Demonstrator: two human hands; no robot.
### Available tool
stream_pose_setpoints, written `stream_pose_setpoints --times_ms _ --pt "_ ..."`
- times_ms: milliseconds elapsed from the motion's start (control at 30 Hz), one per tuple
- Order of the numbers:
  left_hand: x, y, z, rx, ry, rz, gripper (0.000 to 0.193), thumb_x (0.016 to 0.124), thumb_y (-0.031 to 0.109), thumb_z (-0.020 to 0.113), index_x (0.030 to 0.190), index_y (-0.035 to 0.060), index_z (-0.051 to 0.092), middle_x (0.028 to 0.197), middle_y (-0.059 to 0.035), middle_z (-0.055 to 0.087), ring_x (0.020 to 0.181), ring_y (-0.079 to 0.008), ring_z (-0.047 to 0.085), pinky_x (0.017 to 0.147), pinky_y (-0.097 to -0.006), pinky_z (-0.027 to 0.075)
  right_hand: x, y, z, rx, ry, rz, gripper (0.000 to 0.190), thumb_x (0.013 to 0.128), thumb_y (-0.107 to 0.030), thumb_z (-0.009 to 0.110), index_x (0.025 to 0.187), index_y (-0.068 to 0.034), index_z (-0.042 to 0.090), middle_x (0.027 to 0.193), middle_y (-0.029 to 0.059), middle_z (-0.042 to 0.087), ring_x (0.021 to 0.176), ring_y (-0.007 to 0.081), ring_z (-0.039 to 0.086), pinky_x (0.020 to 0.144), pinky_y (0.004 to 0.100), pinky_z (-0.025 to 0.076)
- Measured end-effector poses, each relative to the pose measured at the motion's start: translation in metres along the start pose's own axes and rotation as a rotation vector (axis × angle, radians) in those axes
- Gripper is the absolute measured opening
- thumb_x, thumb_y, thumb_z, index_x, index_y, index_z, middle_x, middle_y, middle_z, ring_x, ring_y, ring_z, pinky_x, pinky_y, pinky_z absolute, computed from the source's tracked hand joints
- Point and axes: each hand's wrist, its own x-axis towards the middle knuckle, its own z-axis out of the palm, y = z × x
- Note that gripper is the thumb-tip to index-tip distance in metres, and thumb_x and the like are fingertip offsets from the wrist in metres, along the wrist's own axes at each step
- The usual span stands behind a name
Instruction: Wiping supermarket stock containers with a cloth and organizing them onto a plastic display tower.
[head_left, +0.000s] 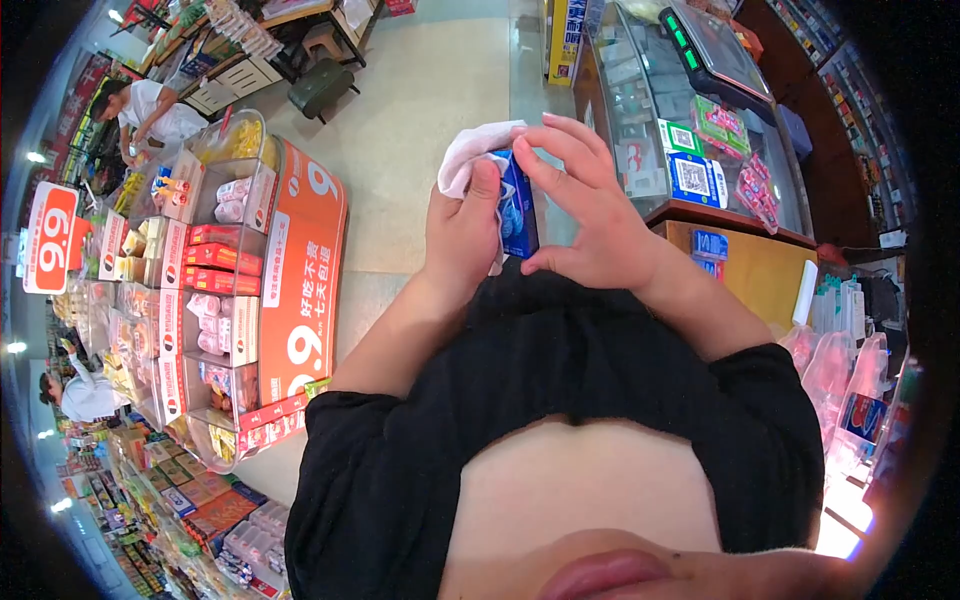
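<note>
My left hand (469, 229) holds a white cloth or tissue (480, 150) with its thumb, pressed against a small blue printed packet (516, 214). The cloth folds over the packet's upper left edge and hangs along its left side. My right hand (581, 199) grips the packet from the right, fingertips at its top edge and thumb at its bottom right corner. The packet is tilted nearly upright in front of my black top. Its back and the palm side of my left hand are hidden.
Left stands a snack display (304, 262) with clear bins and red boxes. Right is a glass counter (630, 97) bearing a scale (712, 52), code cards and pink packs. Below it, blue packets lie on a wooden surface (757, 270). A green stool (322, 88) stands ahead; two people are at left.
</note>
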Motion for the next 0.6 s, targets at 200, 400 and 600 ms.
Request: stream_pose_setpoints --times_ms 200,400,600 --pt "-0.003 0.002 -0.008 0.129 -0.13 0.217 0.031 0.1 0.025 0.055 0.12 0.0018 0.057 0.113 -0.0038 0.061 0.101 -0.011 0.055 0.088 -0.0247 0.044 -0.003 -0.012 0.005 -0.049 -0.024 0.052 0.103 0.05 -0.023 0.089 0.142 -0.006 0.045 0.139 0.0181 0.039 0.131 0.0406 0.034 0.111 0.0481 0.028" --pt "0.001 0.004 -0.02 0.201 0.062 -0.022 0.027 0.103 0.027 0.049 0.103 0.0035 0.062 0.088 -0.0007 0.063 0.077 -0.0065 0.054 0.067 -0.0231 0.044 0.0 -0.024 0.011 -0.027 -0.068 0.174 0.096 0.058 -0.023 0.087 0.142 -0.006 0.042 0.135 0.0186 0.041 0.128 0.0409 0.036 0.109 0.0468 0.03" --pt "-0.003 0.009 -0.02 0.362 0.239 -0.071 0.032 0.104 0.029 0.044 0.095 0.0036 0.061 0.083 -0.0015 0.062 0.073 -0.0071 0.055 0.063 -0.0239 0.045 0.005 -0.029 0.007 0.169 -0.132 0.506 0.051 0.076 -0.029 0.078 0.114 -0.002 0.058 0.095 0.0168 0.061 0.091 0.0319 0.059 0.079 0.0405 0.046"
